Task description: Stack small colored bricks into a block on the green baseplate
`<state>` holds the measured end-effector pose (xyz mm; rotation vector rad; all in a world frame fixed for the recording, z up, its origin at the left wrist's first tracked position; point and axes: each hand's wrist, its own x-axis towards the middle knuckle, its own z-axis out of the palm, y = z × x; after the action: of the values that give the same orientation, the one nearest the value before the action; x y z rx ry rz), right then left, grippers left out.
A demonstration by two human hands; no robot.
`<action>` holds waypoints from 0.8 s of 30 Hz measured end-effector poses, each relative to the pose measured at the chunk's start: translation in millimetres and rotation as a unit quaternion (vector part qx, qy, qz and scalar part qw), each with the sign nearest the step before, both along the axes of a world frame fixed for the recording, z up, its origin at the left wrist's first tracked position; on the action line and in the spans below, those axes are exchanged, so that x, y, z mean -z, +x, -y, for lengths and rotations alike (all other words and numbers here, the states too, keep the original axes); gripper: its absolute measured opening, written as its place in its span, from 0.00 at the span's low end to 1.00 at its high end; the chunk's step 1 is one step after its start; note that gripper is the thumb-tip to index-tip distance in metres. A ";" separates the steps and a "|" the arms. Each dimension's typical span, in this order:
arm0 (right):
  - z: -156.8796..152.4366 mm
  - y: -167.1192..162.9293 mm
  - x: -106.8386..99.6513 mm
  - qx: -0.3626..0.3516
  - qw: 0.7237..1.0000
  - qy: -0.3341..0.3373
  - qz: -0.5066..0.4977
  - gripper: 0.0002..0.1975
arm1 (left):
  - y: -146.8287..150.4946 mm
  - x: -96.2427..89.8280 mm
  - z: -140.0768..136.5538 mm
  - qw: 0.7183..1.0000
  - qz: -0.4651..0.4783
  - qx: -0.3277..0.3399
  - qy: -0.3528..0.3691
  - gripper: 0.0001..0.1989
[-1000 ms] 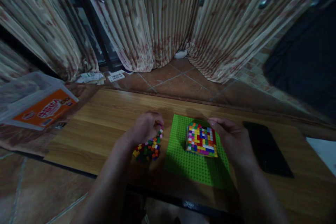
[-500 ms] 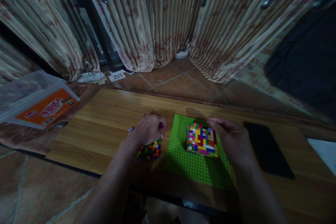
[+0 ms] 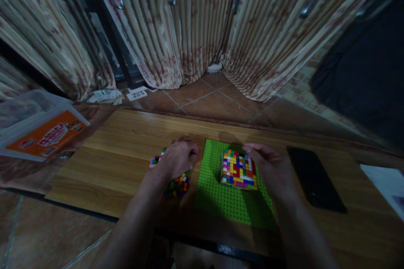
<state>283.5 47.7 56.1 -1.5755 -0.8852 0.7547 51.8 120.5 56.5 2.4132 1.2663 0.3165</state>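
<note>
On a green studded baseplate [image 3: 214,201] stands a squarish block [image 3: 238,170] built of small multicoloured building bricks, with a dark gap in its top near the far side. My right hand [image 3: 271,168] is at the block's far right corner, thumb and finger pinched together; anything between them is too small to make out. To the left of the plate, my left hand [image 3: 178,157] is closed over a pile of loose bricks [image 3: 179,185] and partly hides it. A small purple-pink brick [image 3: 195,153] shows at its fingertips.
A black phone-like slab [image 3: 315,178] lies right of the plate on the wooden table [image 3: 104,151], with a white sheet [image 3: 381,185] beyond it. A clear plastic box [image 3: 38,109] with an orange label stands at left. Striped curtains [image 3: 202,29] hang behind.
The whole view has shifted slightly. My left hand has turned a little over the loose bricks, uncovering more of them at its left. My right hand stays at the block's corner.
</note>
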 end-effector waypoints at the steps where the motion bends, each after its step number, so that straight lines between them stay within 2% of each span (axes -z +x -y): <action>1: -0.1 -0.3 0.3 0.000 1.000 0.002 0.000 0.11 | 1.0 0.0 0.2 1.000 0.001 0.000 0.000 0.07; 8: -0.6 -0.2 3.4 -0.009 1.000 0.011 0.003 0.11 | 4.8 0.0 0.6 0.999 0.041 0.008 -0.004 0.07; 12: 3.1 -1.3 1.4 -0.044 0.996 0.051 0.059 0.09 | 8.3 -10.1 4.0 0.988 0.131 -0.005 -0.081 0.07; 18: 14.8 -21.1 -13.0 -0.172 0.951 0.110 0.233 0.07 | 23.3 -17.8 14.1 0.935 0.298 0.027 -0.190 0.06; 21: 17.8 -29.1 -14.2 -0.209 0.934 0.129 0.260 0.09 | 31.8 -15.1 18.6 0.903 0.357 0.034 -0.237 0.04; 24: 18.8 -30.5 -13.1 -0.214 0.932 0.133 0.259 0.10 | 38.0 -13.7 21.6 0.870 0.401 0.031 -0.285 0.04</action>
<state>253.0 28.8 69.2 -1.3659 -1.6862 0.4823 89.8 98.9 70.2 1.5337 0.7404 0.7156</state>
